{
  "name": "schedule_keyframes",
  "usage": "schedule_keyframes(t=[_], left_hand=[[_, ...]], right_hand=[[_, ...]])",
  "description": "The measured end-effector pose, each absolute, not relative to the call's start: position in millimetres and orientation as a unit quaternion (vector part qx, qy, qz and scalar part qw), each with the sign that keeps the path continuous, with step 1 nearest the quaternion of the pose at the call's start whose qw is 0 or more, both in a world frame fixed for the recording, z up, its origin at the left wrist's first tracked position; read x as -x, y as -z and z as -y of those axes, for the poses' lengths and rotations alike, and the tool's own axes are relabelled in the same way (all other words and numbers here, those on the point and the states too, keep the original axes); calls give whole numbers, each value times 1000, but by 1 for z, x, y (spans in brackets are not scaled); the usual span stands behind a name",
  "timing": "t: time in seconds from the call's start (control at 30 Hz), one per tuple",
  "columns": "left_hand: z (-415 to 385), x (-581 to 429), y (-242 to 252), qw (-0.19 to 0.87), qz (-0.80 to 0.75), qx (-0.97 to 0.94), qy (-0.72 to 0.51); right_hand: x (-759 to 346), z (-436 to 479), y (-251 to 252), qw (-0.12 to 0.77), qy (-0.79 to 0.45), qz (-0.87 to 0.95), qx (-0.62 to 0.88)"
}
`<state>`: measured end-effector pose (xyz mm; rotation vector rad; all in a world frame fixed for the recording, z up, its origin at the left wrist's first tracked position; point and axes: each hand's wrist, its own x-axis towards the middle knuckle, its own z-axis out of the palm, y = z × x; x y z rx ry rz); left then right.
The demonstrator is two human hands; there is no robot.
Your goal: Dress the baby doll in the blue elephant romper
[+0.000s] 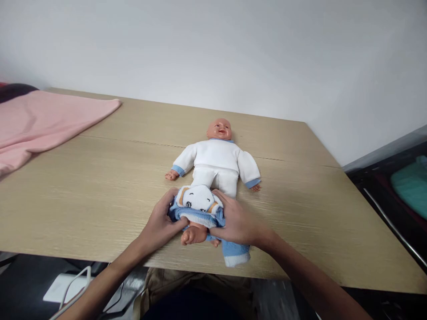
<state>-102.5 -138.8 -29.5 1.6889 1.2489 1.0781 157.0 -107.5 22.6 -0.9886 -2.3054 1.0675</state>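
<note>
A baby doll (216, 155) in a white top with blue cuffs lies face up on the table, head away from me. Around its lower leg is bunched a blue and white pair of doll pants (196, 200) with an embroidered animal face. My left hand (163, 218) grips the left side of the pants, thumb at the opening by the doll's foot (193, 234). On the other side, my right hand (235, 220) pinches the opposite edge. One bare foot pokes out through the opening; part of the second foot shows below. An unfilled blue leg of the pants hangs beside my right hand.
A pink cloth (50, 120) is spread over the left end of the wooden table (116, 200). A white wall (213, 53) stands behind. Below the front edge at left are a white box (63, 286) and cable; a teal item (410, 186) sits at right.
</note>
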Motion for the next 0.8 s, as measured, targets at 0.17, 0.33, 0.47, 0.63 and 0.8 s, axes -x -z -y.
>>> schedule_keyframes(t=[0.17, 0.33, 0.47, 0.63, 0.8], left_hand=[[138, 111, 40, 415, -471, -660, -412], [126, 122, 42, 468, -442, -648, -407], [118, 131, 35, 503, -433, -634, -397], [113, 140, 34, 560, -415, -606, -384], [107, 145, 36, 603, -398, -583, -371]], right_hand=[[-151, 101, -14, 243, -393, 799, 385], [-149, 97, -18, 243, -397, 803, 372], [-159, 95, -24, 198, -407, 821, 348], [-167, 93, -16, 188, -395, 826, 355], [-169, 96, -24, 206, -333, 845, 363]])
